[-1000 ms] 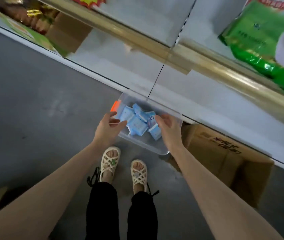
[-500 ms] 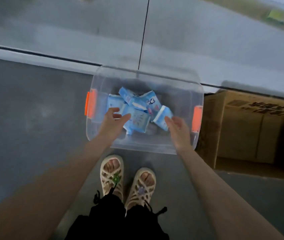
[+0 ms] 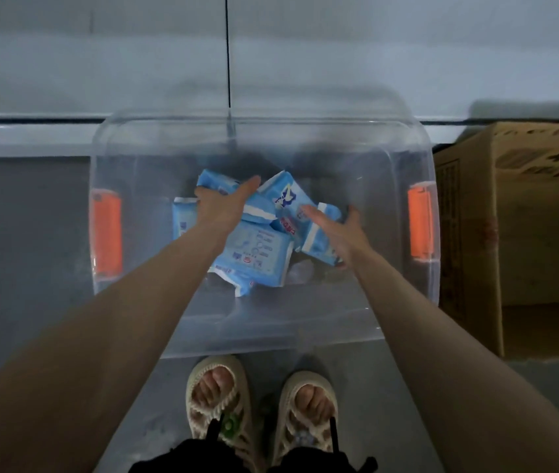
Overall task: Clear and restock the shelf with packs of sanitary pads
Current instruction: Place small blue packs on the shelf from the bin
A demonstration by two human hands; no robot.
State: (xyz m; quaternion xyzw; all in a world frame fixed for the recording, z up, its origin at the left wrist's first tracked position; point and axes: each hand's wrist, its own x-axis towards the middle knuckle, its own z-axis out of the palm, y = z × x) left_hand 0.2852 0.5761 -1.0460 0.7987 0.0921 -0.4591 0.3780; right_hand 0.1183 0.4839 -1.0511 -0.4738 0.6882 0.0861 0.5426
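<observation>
Dim light falls on a grey floor (image 3: 25, 233), a pale shelf base (image 3: 100, 63) and a cardboard box (image 3: 527, 216).

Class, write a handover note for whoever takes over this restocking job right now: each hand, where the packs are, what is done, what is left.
Left hand: open, fingers straight, lying on the blue packs.
Right hand: astride the rightmost pack, thumb one side, fingers the other; unclear whether it holds it.
Packs: all heaped in the clear bin on the floor in front of the shelf, beside a cardboard box.
Done: no pack shows on the shelf part in view.
Left: lift packs out, line them on the shelf.
</observation>
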